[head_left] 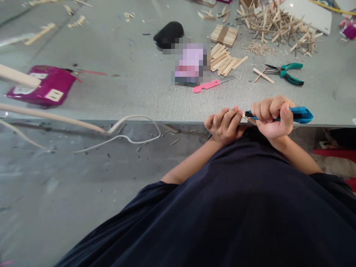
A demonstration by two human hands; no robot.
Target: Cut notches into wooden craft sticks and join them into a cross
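My right hand (274,116) is wrapped round a blue utility knife (302,115), its black nose pointing left. The blade meets a thin wooden stick (251,120) at the table's front edge. My left hand (224,125) is closed just to the left, fingers curled and holding the stick's other part, mostly hidden by the fingers. Beyond my hands lie pliers (287,72) with green and black handles, two crossed craft sticks (263,75), and a pink folding knife (208,86) with its blade out.
Loose craft sticks (225,61), a banded bundle (224,35) and a heap of stick pieces (278,24) lie at the back right. A phone (190,63), a black mouse (169,34) and a purple device (47,85) are farther left. A white cable (130,139) hangs over the table edge.
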